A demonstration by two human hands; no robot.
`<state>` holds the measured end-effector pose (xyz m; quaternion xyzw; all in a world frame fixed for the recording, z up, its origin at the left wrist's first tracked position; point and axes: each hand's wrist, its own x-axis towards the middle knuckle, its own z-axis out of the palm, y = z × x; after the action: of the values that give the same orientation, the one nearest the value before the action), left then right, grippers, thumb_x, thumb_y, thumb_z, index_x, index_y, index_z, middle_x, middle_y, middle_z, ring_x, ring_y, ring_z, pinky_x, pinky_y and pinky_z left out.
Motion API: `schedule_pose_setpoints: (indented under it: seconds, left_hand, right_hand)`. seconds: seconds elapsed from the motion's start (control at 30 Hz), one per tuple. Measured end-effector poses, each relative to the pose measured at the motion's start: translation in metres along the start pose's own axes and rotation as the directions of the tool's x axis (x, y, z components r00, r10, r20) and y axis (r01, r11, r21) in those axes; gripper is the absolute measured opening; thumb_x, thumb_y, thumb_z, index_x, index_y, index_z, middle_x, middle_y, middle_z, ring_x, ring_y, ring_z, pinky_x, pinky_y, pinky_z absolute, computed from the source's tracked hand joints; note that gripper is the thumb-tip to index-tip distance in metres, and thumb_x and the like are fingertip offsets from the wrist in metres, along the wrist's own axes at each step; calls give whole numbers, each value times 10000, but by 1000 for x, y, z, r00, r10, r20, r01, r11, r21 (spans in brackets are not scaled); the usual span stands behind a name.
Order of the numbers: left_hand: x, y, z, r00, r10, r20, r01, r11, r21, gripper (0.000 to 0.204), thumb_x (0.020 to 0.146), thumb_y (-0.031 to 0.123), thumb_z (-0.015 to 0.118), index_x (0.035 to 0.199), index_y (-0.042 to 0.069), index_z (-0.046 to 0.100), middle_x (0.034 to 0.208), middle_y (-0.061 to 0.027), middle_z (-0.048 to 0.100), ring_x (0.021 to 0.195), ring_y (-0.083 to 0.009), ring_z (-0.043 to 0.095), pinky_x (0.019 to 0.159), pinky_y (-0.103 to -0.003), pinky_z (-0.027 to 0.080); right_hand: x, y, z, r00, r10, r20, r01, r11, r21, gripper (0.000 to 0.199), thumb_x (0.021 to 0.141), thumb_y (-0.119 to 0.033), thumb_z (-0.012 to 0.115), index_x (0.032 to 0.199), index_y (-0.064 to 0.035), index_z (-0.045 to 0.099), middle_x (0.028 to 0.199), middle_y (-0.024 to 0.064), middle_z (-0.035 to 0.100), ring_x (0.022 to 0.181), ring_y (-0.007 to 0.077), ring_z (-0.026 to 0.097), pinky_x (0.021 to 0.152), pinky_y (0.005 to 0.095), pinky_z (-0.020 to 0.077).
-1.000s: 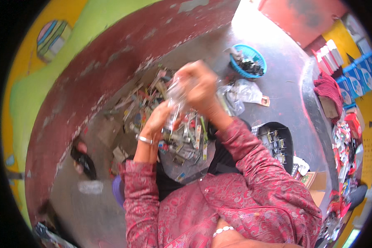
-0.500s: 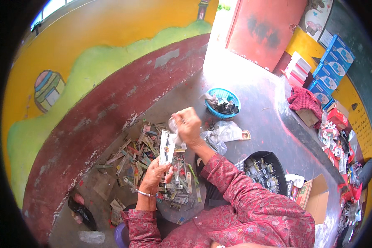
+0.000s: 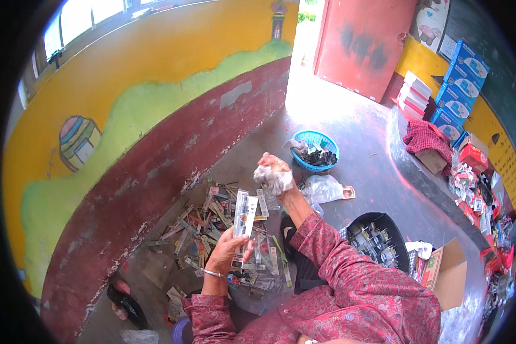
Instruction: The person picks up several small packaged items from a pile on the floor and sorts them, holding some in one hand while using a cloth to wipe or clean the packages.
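Left hand pinches a flat blister pack at its lower end: light, stiffish, slippery. Right hand is closed around crumpled plastic wrap: soft, weightless.

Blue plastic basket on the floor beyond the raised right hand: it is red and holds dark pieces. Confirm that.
Wrong colour. The head view shows the round plastic mesh basket is blue, not red. It does hold dark pieces and sits on the floor beyond the raised right hand.
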<state>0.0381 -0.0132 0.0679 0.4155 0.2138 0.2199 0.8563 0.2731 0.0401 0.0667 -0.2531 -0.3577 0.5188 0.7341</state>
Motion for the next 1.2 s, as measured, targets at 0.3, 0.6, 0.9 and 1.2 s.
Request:
schedule_pose_setpoints:
  seconds: [0.3,0.6,0.9,1.2]
  left_hand:
    - [8,-8,-4,1000,15,2,-15,996,-92,325,826,141,561,1088,-22,459,746,-115,571,510,-141,525,445,-245,455]
    - [17,-14,-21,989,68,-132,-77,995,-63,325,824,96,525,1116,-19,437,740,-108,576,464,-132,498,423,-244,438]
    - [6,-8,-4,985,44,-168,-32,997,73,246,821,72,512,1043,-15,452,626,-60,540,445,-129,516,402,-224,419]
    - [4,-8,-11,971,231,-64,-234,970,-61,336,897,199,489,1154,-8,426,631,-32,478,439,-79,452,382,-185,373]
  right_hand:
    - [-11,-8,27,943,248,223,-54,774,-631,173,752,-176,674,798,-12,647,714,6,590,684,74,534,633,225,434]
    - [-7,-18,33,975,-179,-133,99,881,-462,139,686,-110,710,706,-41,591,712,23,607,651,82,548,541,246,439]
    - [-35,16,60,734,-312,603,581,-171,-796,108,709,-182,615,705,-101,543,653,35,486,619,203,553,490,323,452]
    - [-4,6,3,982,183,-38,-174,819,-547,373,763,-288,652,1019,-22,600,836,57,623,688,99,558,640,261,461]
